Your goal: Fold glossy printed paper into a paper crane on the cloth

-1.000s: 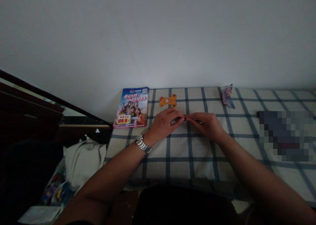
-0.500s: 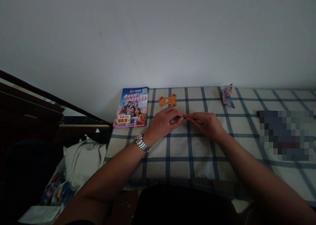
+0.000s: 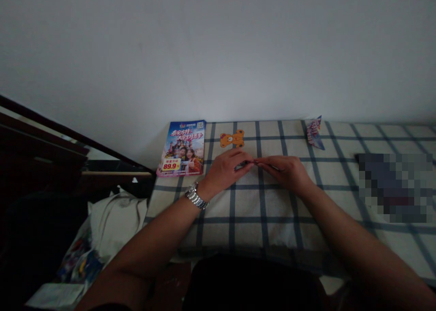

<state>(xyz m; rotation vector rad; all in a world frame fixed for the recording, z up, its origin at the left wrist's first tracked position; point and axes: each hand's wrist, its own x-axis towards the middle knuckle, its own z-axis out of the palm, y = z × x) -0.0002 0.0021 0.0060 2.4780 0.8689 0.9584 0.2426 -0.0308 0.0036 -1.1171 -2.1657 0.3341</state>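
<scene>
Closest in view, the person's bare forearms (image 3: 160, 238) reach in over a checked tablecloth (image 3: 262, 231), the left one wearing a steel link wristwatch (image 3: 195, 196). The left hand (image 3: 222, 173) and right hand (image 3: 285, 172) meet almost fingertip to fingertip, both curled and grasping a small dark strip (image 3: 244, 165) held between them just above the cloth. In this dim light it is too small to name surely, though it may be a tightly folded piece of paper. For fine handling like this, a light, even pinch from both sides, with both hands steady and low, seems the best way to keep so narrow a piece from twisting or slipping. Just beyond the left hand lies an orange teddy-bear cutout (image 3: 232, 138), and to its left a glossy travel brochure (image 3: 180, 148) with a yellow 89.9 price tag (image 3: 170, 164). Farther right, a folded printed paper (image 3: 314, 133) stands near the white wall (image 3: 218, 52), and a pixelated patch (image 3: 395, 188) hides whatever lies on the cloth's right side.
</scene>
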